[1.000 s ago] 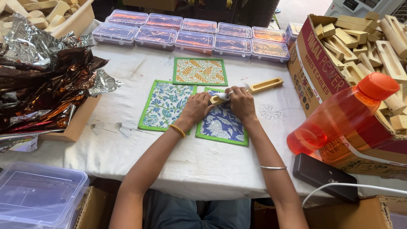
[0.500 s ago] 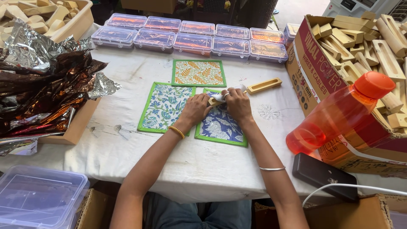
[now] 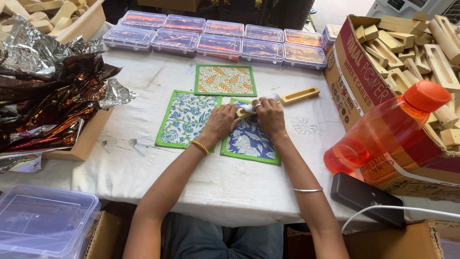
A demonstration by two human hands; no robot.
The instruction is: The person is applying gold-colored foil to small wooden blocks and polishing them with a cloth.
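Hands meet at the middle of the frame over a blue printed fabric mat with a green border (image 3: 249, 144), which lies flat on the white cloth-covered table (image 3: 143, 168). The left hand (image 3: 221, 123), a beaded gold bracelet at its wrist, is curled with its fingers bent down on the mat's upper left edge, touching the near end of a long pale wooden block with a slot cut in it (image 3: 293, 97). The right hand (image 3: 269, 116) is closed round that same end of the block, pinching a small white piece (image 3: 247, 108) against it; what the piece is made of cannot be told. The block's far end points toward the upper right and rests on the table. Just left of the blue mat lies a white-and-blue floral mat with a green border (image 3: 186, 119), and above both sits an orange leaf-patterned mat with a green border (image 3: 225, 80). A row of clear plastic lidded boxes (image 3: 215, 41) runs along the top. Crumpled silver and brown foil (image 3: 43, 91) fills the upper left; an orange plastic bottle (image 3: 383, 129) leans at right against a cardboard box of wooden pieces (image 3: 407, 52).
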